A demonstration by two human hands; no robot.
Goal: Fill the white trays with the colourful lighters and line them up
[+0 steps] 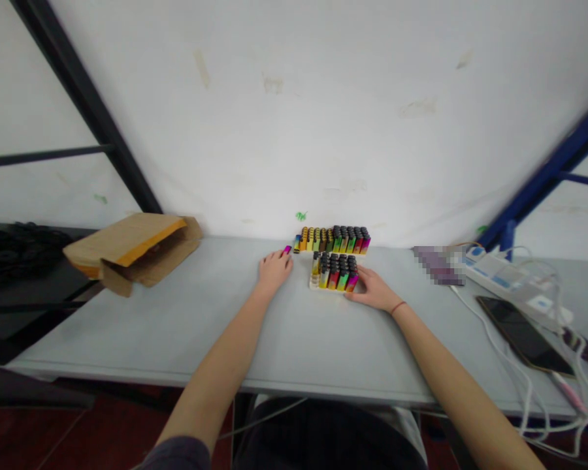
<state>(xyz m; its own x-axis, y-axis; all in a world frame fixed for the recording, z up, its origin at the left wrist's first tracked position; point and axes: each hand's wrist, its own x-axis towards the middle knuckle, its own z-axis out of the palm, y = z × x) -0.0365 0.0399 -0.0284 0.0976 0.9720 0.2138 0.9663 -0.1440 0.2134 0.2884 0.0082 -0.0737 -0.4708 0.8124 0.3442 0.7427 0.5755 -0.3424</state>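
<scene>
Dark lap [330, 438] nearest; magenta lighter [287, 249] juts from grasping left fingers [279, 256]; right fingers [367, 274] clasp front tray [315, 285].

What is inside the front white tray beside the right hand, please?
The front white tray holds rows of lighters, mostly black-topped, with bare slots at its front left corner. Its bottom beneath the lighters is covered and cannot be seen.

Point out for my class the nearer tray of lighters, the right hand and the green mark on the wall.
Nearer tray [314, 284], head view: white front left corner.
Right hand [376, 292], head view: back of hand.
Green mark [300, 216], head view: its middle.
</scene>
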